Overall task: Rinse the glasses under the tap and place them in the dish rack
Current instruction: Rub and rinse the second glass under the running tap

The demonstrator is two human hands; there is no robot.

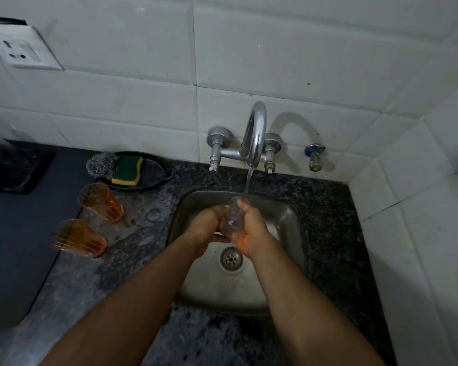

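1. A person holds a clear glass (pixel 234 213) over a steel sink (pixel 288 215), its mouth turned up into the thin stream of water (pixel 248 182) that falls from the curved tap (pixel 255 136).
2. The right hand (pixel 249 231) curls round the glass from the right; the left hand (pixel 209 225) closes on it from the left, fingers bent against its lower wall.
3. The glass sits between the two hands, above the drain (pixel 231 258).
4. Two orange glasses (pixel 101 202) (pixel 78 237) stand upright on the wet granite counter (pixel 143 220), well to the left of the hands.
5. Behind them a black dish (pixel 156 170) carries a green-and-yellow sponge (pixel 127 171) and a steel scourer (pixel 101 165).
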